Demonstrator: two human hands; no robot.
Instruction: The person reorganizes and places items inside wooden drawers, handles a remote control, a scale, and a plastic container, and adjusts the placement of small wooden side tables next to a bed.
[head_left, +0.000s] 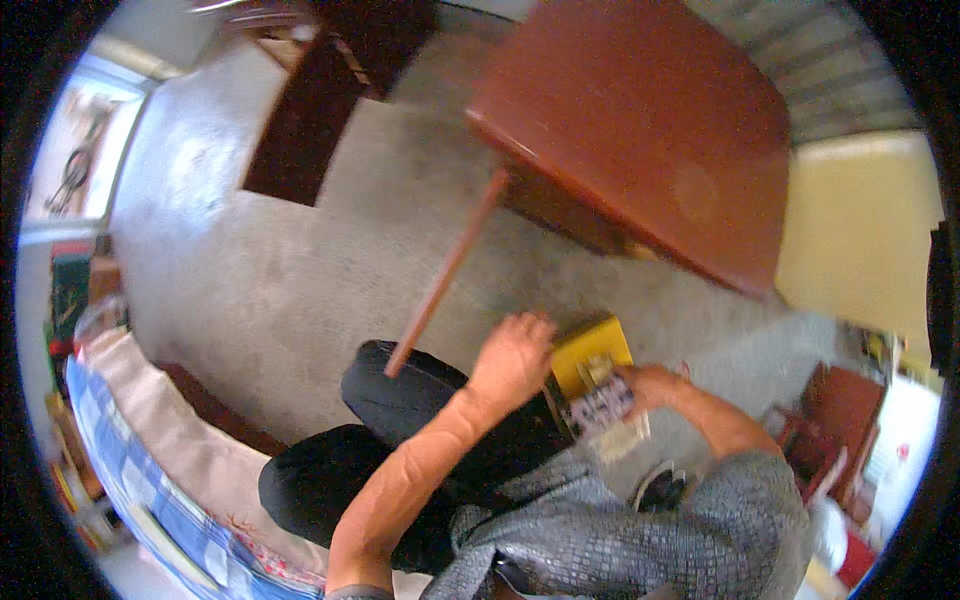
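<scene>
A yellow box-like case (591, 352) with a metal clasp is beside my right thigh. Against its left edge is my left hand (514, 358), fingers bent and blurred; whether it grips the case I cannot tell. My right hand (654, 388) reaches in from the other side and holds a dark-and-white patterned item (602, 405) at the case's near side. Just below that item shows a pale beige piece (624, 439), too blurred to name. My legs in black trousers (405, 386) are bent beneath my left forearm.
A red-brown wooden table (637, 127) stands ahead, one slim leg (450, 274) slanting toward my knee. Dark wooden furniture (300, 127) is beyond on the concrete floor (247, 292). Left lies a bed edge with blue checked cloth (161, 487); right, a red-brown chair (840, 420).
</scene>
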